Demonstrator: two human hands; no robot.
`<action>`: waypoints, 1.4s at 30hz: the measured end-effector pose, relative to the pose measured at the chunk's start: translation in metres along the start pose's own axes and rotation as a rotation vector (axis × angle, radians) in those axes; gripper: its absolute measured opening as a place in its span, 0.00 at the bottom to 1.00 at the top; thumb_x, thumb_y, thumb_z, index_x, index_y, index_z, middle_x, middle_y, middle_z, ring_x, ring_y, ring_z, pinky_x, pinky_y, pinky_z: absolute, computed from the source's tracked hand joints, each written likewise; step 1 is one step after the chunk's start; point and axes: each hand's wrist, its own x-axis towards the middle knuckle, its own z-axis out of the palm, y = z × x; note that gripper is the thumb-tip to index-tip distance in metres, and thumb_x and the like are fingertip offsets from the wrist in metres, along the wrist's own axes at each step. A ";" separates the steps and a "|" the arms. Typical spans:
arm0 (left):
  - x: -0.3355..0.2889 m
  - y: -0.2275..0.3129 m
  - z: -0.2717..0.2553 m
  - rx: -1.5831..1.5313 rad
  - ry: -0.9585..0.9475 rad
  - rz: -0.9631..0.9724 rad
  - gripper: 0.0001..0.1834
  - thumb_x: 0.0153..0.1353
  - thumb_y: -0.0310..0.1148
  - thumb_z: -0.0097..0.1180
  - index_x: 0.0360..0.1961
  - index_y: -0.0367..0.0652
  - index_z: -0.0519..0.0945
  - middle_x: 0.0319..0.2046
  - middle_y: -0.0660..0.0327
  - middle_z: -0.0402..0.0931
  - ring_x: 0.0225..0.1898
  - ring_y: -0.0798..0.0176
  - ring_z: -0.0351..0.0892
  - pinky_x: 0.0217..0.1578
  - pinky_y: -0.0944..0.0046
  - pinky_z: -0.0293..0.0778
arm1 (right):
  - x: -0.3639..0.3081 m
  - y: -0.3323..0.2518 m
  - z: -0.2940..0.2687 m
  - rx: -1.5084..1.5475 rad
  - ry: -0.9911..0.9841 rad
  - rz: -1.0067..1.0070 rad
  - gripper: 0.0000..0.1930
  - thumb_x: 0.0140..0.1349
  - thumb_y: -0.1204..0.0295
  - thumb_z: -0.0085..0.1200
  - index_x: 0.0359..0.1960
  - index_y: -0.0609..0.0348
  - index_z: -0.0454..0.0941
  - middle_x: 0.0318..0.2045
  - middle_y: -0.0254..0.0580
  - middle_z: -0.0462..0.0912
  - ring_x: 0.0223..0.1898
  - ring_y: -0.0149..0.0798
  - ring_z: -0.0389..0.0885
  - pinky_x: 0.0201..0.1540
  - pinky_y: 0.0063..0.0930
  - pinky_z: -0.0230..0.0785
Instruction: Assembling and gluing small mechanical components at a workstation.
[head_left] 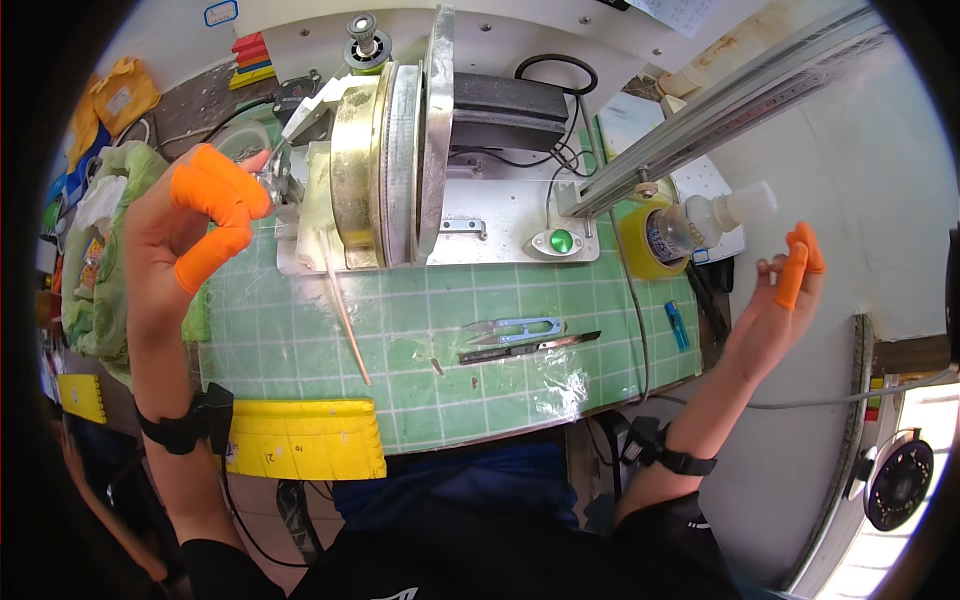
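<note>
My left hand, with orange finger cots, is raised at the left side of a bench machine. Its fingers are bent together beside a small metal fitting; what they grip is hidden. The machine carries a brass-coloured drum and a large grey disc. My right hand, also in orange cots, is up at the far right, fingers loosely raised and holding nothing visible. Nearest to it is a clear bottle with a white cap. Blue-handled thread snips and a dark slim knife lie on the green mat.
A green button sits on the machine base. A metal rail slants up to the right. A yellow bin hangs at the front edge, and a blue lighter lies right. A green-lined bin and another person's arm are left.
</note>
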 end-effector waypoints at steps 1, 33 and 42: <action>0.000 0.000 0.000 0.004 -0.007 -0.002 0.06 0.59 0.23 0.65 0.33 0.38 0.79 0.35 0.59 0.79 0.41 0.59 0.80 0.67 0.35 0.66 | 0.009 -0.001 0.003 -0.386 0.110 -0.165 0.14 0.76 0.66 0.52 0.55 0.59 0.80 0.46 0.36 0.78 0.39 0.27 0.69 0.42 0.22 0.62; -0.001 -0.016 0.000 -0.010 0.061 0.244 0.09 0.49 0.22 0.73 0.31 0.38 0.85 0.35 0.55 0.87 0.39 0.57 0.85 0.52 0.55 0.81 | -0.052 -0.066 0.229 0.094 -0.609 -0.198 0.35 0.75 0.47 0.48 0.53 0.79 0.75 0.47 0.65 0.84 0.35 0.42 0.86 0.33 0.27 0.79; -0.002 -0.018 0.001 -0.018 0.067 0.259 0.09 0.49 0.22 0.74 0.31 0.38 0.85 0.35 0.55 0.87 0.38 0.57 0.86 0.50 0.57 0.81 | -0.059 -0.059 0.235 0.124 -0.487 -0.259 0.38 0.72 0.44 0.53 0.52 0.81 0.76 0.42 0.62 0.86 0.37 0.47 0.88 0.40 0.37 0.83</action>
